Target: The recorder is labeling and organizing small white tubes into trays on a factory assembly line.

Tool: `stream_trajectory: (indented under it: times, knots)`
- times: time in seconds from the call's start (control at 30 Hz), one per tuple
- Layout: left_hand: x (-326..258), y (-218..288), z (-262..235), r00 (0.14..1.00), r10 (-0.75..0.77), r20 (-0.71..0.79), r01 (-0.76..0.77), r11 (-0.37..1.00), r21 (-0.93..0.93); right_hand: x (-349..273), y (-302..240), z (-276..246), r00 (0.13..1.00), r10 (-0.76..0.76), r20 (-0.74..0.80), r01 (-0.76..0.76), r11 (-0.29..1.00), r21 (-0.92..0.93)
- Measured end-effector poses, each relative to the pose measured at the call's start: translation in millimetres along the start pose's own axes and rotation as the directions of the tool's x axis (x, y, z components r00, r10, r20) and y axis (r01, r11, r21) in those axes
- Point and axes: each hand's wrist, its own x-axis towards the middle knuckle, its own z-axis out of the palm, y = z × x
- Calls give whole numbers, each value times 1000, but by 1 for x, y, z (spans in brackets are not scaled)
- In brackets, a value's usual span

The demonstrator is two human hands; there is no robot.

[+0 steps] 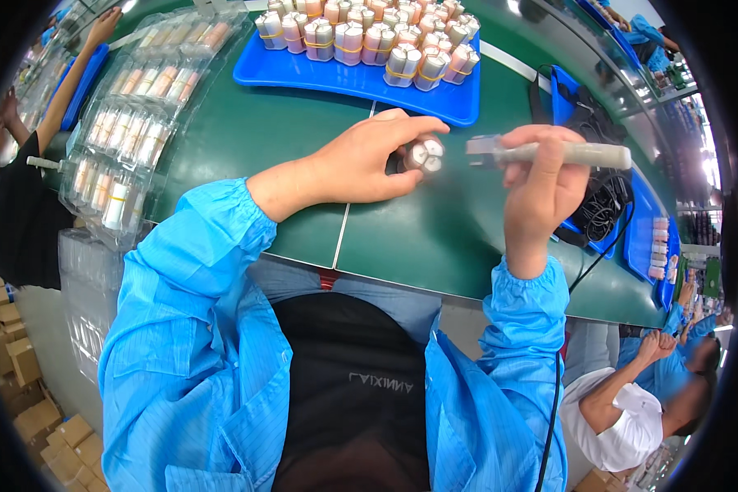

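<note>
My left hand (361, 160) is closed round a small bundle of cylinders (425, 154), its pale round ends facing right. Thumb and forefinger curve about the bundle, and its far side is hidden in my palm. To the right, my right hand (543, 176) grips a pale grey, stick-shaped tool (590, 155) held level above the table. A clear, boxy end piece (484, 148) points toward the bundle without touching it. Motion blur hides the tool's finer detail. Beyond both hands is a blue tray (336, 92) full of similar bundles (348, 43), tied with yellow bands.
Clear plastic trays (107, 160) of banded bundles line the left side of the green table (262, 123). On the right, black cables (603, 205) lie in a blue tray. Another blue tray (640, 246) holds more bundles. Co-workers sit at both sides; cardboard boxes (25, 361) are stacked lower left.
</note>
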Motion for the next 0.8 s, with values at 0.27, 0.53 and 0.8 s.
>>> stream_trajectory:
  times: [0.27, 0.53, 0.8]
  knots:
    - [-1, 8, 5, 968, -251, -25, 249, 966, -65, 0, 9, -3, 992, -20, 127, 38, 989, -143]
    - [0, 3, 9, 995, -96, -41, 88, 981, -172, -3, 9, 0, 979, -25, 202, 69, 974, -214]
    - [0, 1, 12, 997, -69, -42, 62, 985, -159, -3, 6, 1, 976, 0, 219, 62, 960, -275]
